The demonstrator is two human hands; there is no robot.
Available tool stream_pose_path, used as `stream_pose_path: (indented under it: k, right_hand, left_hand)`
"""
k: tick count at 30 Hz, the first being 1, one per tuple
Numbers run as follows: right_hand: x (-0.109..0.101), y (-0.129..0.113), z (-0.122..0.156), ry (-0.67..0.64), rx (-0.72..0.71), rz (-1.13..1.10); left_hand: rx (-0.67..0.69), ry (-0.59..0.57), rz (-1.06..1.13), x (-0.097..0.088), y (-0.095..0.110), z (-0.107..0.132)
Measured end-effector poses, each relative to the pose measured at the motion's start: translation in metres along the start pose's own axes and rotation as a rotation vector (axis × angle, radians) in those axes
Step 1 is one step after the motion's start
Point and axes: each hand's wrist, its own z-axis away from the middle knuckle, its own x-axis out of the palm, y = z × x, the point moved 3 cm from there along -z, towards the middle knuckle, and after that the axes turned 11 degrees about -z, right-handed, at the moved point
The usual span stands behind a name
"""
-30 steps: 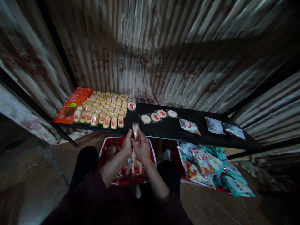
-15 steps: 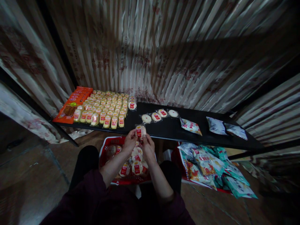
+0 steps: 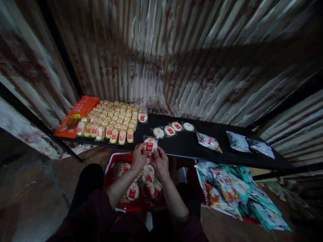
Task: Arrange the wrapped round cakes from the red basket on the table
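Observation:
Between my two hands, at the front edge of the black shelf (image 3: pixel 174 144), I hold a round wrapped cracker packet (image 3: pixel 150 145) with a red label facing me. My left hand (image 3: pixel 138 158) pinches its left side, and my right hand (image 3: pixel 161 162) pinches its right side. Below my forearms, a red basket (image 3: pixel 111 174) holds several similar round packets (image 3: pixel 133 191). On the shelf beyond my hands lie a few more round packets (image 3: pixel 170 130) in a slanting row. Another round packet (image 3: pixel 142 117) sits beside the yellow cakes.
Rows of small wrapped yellow cakes (image 3: pixel 114 117) and an orange bag (image 3: pixel 75 117) fill the shelf's left. Snack bags (image 3: pixel 209 142) and silvery bags (image 3: pixel 238 141) lie to the right. A second basket (image 3: pixel 199 188) heaped with bags stands below. Wrinkled sheeting (image 3: pixel 151 60) hangs behind.
The packet in my hands has turned more upright, its label now facing me squarely. The whole view has shifted slightly; items on the shelf keep their places.

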Motion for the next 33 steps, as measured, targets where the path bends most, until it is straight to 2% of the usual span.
stream_pose_path:
  k: [11,24,33]
  right_hand:
    - [0.013,-0.005,-0.052,-0.024,0.027,0.081]
    - [0.025,0.000,-0.074,-0.023,-0.017,0.132]
    - [0.040,-0.007,-0.106,-0.014,-0.051,0.149]
  left_hand:
    - [0.126,0.056,-0.146,0.004,0.015,-0.041]
    - [0.105,0.066,-0.094,0.010,0.018,-0.061]
    - [0.105,0.074,-0.087,0.013,0.030,-0.085]
